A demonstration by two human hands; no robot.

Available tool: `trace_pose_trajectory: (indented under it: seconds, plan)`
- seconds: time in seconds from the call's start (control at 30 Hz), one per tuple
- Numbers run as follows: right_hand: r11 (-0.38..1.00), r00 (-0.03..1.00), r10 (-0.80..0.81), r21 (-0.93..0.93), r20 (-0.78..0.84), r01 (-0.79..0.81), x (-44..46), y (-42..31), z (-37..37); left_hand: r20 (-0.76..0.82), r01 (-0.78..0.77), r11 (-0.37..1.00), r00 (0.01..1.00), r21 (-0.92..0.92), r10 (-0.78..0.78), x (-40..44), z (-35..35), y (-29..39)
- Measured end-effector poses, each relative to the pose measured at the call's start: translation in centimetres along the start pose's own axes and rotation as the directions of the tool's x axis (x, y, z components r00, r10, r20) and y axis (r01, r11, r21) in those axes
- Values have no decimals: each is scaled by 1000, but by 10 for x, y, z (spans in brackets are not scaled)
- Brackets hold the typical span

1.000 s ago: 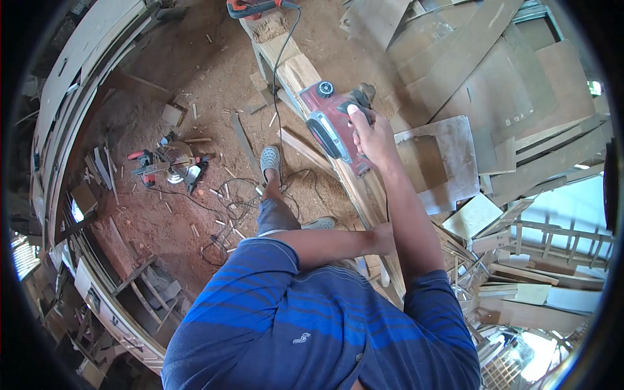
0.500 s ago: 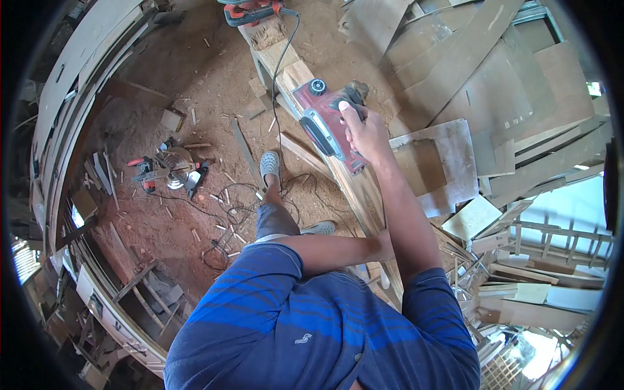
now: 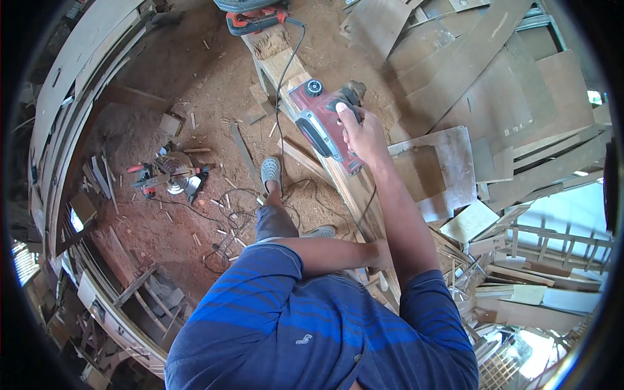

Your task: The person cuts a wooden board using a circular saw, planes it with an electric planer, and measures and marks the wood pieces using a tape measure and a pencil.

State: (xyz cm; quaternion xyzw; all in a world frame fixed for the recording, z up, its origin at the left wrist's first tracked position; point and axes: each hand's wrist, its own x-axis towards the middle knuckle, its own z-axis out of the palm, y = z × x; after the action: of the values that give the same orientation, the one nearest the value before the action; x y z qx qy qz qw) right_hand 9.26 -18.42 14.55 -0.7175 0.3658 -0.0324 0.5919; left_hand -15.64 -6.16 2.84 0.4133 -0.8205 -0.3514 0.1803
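My right hand (image 3: 365, 138) is closed around the rear handle of a red electric planer (image 3: 325, 117), its thumb on top. The planer rests on a long wooden board (image 3: 348, 188) that runs from the upper middle down past my right side. Across my body reaches my left arm, and my left hand (image 3: 379, 255) is at the board's near part, beside my right forearm. Its fingers are hidden from view. A dark cord (image 3: 278, 117) runs down from a second red and dark power tool (image 3: 257, 21) at the board's far end.
A saw with a round blade (image 3: 174, 177) sits on the dusty floor at left, among tangled cords and wood scraps. Sheets of plywood (image 3: 481, 84) are piled at right. Long panels (image 3: 71, 130) curve along the left edge. My shoe (image 3: 271, 170) stands beside the board.
The planer and my right hand have shifted slightly forward and left along the board. My left hand stays almost in place. The far power tool appears slightly lower in view.
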Motion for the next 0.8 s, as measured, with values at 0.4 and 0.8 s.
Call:
trace_pose_trajectory:
  seconds: [0.4, 0.8]
  plan:
    - [996, 996, -60, -69, -62, 56, 66, -24, 32, 242, -63, 998, 968, -23, 66, -20, -14, -18]
    - [969, 967, -245, -49, -72, 242, 88, -35, 33, 255, 97, 915, 967, -392, 7, -103, -111, -15]
